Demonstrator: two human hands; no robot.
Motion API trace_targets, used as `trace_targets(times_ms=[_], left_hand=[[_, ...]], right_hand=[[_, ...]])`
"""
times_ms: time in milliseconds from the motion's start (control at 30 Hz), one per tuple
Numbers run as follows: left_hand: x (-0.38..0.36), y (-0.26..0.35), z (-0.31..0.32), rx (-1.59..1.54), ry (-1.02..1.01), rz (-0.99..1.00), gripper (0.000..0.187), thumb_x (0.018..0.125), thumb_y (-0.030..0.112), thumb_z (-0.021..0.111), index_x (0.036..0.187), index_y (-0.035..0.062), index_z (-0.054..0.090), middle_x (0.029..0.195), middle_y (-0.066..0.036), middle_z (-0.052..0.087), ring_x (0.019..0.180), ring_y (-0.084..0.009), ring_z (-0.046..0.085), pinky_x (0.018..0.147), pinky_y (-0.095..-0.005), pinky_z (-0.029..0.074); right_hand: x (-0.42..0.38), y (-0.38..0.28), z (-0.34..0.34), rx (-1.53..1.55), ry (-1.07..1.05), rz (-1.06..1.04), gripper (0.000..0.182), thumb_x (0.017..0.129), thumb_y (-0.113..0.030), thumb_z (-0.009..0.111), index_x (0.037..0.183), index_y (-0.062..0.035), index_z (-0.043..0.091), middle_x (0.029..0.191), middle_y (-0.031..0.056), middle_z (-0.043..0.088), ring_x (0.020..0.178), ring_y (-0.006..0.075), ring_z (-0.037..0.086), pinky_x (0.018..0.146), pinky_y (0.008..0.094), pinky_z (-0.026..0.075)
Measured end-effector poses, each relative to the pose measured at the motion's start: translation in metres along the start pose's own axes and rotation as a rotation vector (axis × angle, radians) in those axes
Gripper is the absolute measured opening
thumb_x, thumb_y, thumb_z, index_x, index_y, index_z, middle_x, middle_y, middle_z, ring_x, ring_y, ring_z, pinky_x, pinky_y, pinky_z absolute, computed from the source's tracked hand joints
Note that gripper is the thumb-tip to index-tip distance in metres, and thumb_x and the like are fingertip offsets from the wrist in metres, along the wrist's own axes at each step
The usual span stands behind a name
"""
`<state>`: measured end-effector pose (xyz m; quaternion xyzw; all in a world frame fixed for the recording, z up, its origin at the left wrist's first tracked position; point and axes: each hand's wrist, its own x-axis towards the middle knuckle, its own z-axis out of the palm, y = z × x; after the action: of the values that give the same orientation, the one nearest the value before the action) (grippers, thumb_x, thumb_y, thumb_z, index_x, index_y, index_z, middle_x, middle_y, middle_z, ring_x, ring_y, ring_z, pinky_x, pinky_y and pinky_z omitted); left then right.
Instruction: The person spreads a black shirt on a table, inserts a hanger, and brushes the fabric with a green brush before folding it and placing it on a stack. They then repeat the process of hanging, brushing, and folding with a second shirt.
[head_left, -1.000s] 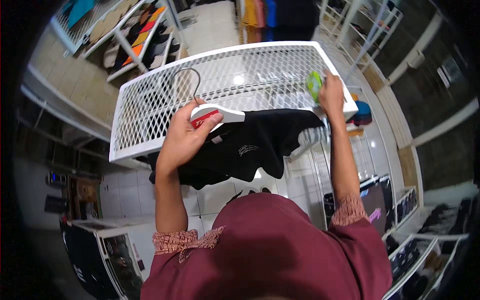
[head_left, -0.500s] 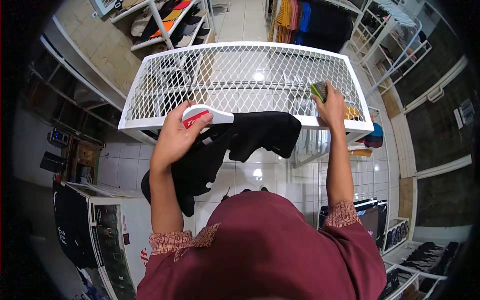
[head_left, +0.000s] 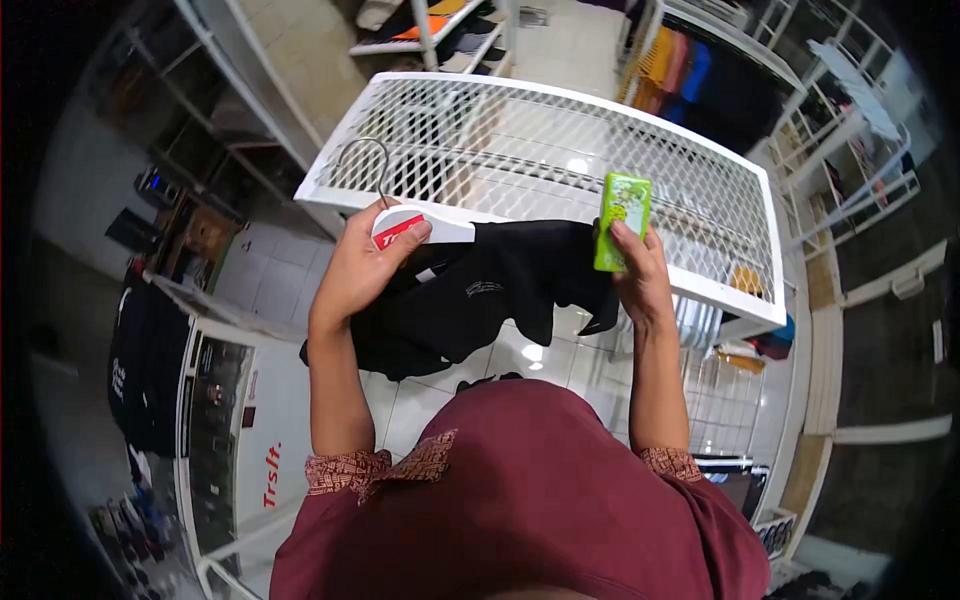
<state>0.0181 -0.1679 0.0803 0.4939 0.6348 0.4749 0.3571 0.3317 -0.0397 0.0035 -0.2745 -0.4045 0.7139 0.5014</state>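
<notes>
My left hand [head_left: 365, 265] is closed round the top of a white clothes hanger [head_left: 455, 231], thumb on its red label. The hanger's metal hook [head_left: 378, 160] points up and away from me. A black shirt [head_left: 480, 300] with a small pale print hangs from the hanger, draped across the space in front of me. In my right hand [head_left: 642, 270] is a flat green rectangular pack [head_left: 627, 205] with pale printing, held upright, the thumb on its face. It is beside the shirt's right end. What the pack contains cannot be seen.
A white mesh-topped table [head_left: 560, 104] stands just ahead. Beyond it are a shelf of caps [head_left: 455, 40] and a rack of colored clothes [head_left: 690, 75]. A white cabinet [head_left: 275, 440] is at the left, glass doors [head_left: 885, 370] at the right.
My right hand has come down and inward from over the table, turning the pack so its green printed face shows. The shirt is lifted and spread more toward me. The view has tilted.
</notes>
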Motion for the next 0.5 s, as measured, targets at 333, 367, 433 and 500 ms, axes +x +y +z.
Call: trace_targets(times_ms=[333, 367, 433, 500], left_hand=[[-0.080, -0.013, -0.074, 0.097, 0.419, -0.035, 0.026, 0.098, 0.030, 0.073, 0.101, 0.0052, 0.066, 0.073, 0.004, 0.060, 0.060, -0.0037, 0.050, 0.053, -0.0221, 0.037], [-0.088, -0.013, -0.078, 0.084, 0.455, -0.028, 0.027, 0.099, 0.034, 0.071, 0.100, 0.0079, 0.065, 0.069, 0.005, 0.056, 0.054, -0.0028, 0.047, 0.047, -0.0206, 0.033], [-0.106, -0.013, -0.087, 0.051, 0.504, -0.084, 0.030, 0.100, 0.038, 0.069, 0.101, 0.0083, 0.063, 0.067, 0.004, 0.055, 0.052, -0.0030, 0.046, 0.045, -0.0204, 0.033], [-0.122, -0.007, -0.089, -0.016, 0.595, -0.206, 0.033, 0.100, 0.040, 0.068, 0.102, 0.0083, 0.061, 0.066, 0.004, 0.054, 0.050, -0.0026, 0.044, 0.044, -0.0204, 0.032]], right_hand=[[-0.005, 0.046, 0.113, -0.426, -0.230, 0.026, 0.062, 0.083, -0.015, 0.080, 0.130, -0.0037, 0.042, 0.107, 0.0124, 0.061, 0.084, 0.0199, 0.065, 0.074, 0.0334, 0.055], [-0.002, 0.061, 0.123, -0.499, -0.247, -0.047, 0.059, 0.082, -0.016, 0.081, 0.125, -0.0031, 0.043, 0.106, 0.0126, 0.061, 0.086, 0.0209, 0.065, 0.076, 0.0339, 0.054], [-0.003, 0.077, 0.151, -0.636, -0.369, -0.366, 0.054, 0.079, -0.020, 0.085, 0.119, -0.0007, 0.053, 0.107, 0.0163, 0.061, 0.097, 0.0247, 0.063, 0.086, 0.0366, 0.051], [-0.002, 0.095, 0.176, -0.750, -0.405, -0.674, 0.057, 0.078, -0.022, 0.087, 0.123, 0.0001, 0.060, 0.110, 0.0189, 0.061, 0.097, 0.0305, 0.064, 0.085, 0.0383, 0.053]])
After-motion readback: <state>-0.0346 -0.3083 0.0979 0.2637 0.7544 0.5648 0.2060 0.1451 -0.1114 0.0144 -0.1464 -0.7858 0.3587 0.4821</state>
